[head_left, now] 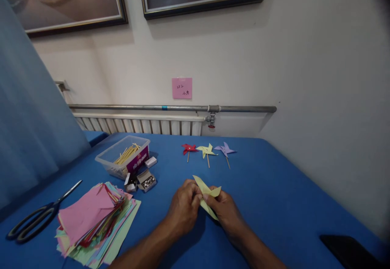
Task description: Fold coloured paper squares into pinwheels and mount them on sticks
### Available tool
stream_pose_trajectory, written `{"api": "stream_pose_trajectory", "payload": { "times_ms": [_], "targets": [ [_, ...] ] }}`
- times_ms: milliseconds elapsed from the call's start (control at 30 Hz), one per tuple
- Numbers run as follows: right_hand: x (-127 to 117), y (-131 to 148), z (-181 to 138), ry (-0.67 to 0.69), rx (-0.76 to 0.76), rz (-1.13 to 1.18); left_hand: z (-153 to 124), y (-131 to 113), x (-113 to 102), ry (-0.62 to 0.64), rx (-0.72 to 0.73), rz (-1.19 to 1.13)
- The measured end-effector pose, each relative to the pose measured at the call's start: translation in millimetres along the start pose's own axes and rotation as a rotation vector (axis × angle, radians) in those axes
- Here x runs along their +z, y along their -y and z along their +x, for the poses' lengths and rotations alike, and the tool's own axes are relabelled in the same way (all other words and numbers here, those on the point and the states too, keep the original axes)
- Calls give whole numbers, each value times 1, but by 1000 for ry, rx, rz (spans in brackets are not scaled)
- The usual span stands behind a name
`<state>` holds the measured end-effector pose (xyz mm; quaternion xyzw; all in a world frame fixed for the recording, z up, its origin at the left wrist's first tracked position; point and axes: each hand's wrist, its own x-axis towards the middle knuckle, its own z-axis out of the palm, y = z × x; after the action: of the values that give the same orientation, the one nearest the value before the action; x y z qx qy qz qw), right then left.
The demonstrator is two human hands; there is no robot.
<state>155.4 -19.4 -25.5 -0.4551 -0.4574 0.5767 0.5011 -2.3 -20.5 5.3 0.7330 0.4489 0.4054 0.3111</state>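
A pale yellow paper pinwheel (204, 188), its blades folded toward the middle, is held between both hands above the blue table. My left hand (185, 205) is closed, with thumb and fingers pinched at the pinwheel's left side near its centre; whether a small pin is also in those fingertips I cannot make out. From the right, my right hand (227, 210) grips the paper, its thumb pressed close to the centre. Beyond the hands lie a red pinwheel (189, 149), a yellow pinwheel (207, 151) and a purple pinwheel (225, 149), each on a thin stick.
Left of the hands is a stack of coloured paper (88, 216), with black-handled scissors (45, 214) beside it. A clear plastic box (105, 159) holds wooden sticks. Near it sits an open small box of metal thumbtacks (147, 181). A dark flat object (347, 250) lies at lower right.
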Motion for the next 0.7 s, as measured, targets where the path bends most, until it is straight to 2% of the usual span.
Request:
{"api": "stream_pose_trajectory", "payload": {
  "times_ms": [233,467,700],
  "targets": [
    [-1,-5,2,-18,-21,-54,-2,0,0,29,-41,63],
    [3,5,-4,-46,-77,-147,-2,3,0,29,-28,56],
    [6,12,-7,-21,-36,-70,-2,-1,-2,25,-50,50]
  ]
}}
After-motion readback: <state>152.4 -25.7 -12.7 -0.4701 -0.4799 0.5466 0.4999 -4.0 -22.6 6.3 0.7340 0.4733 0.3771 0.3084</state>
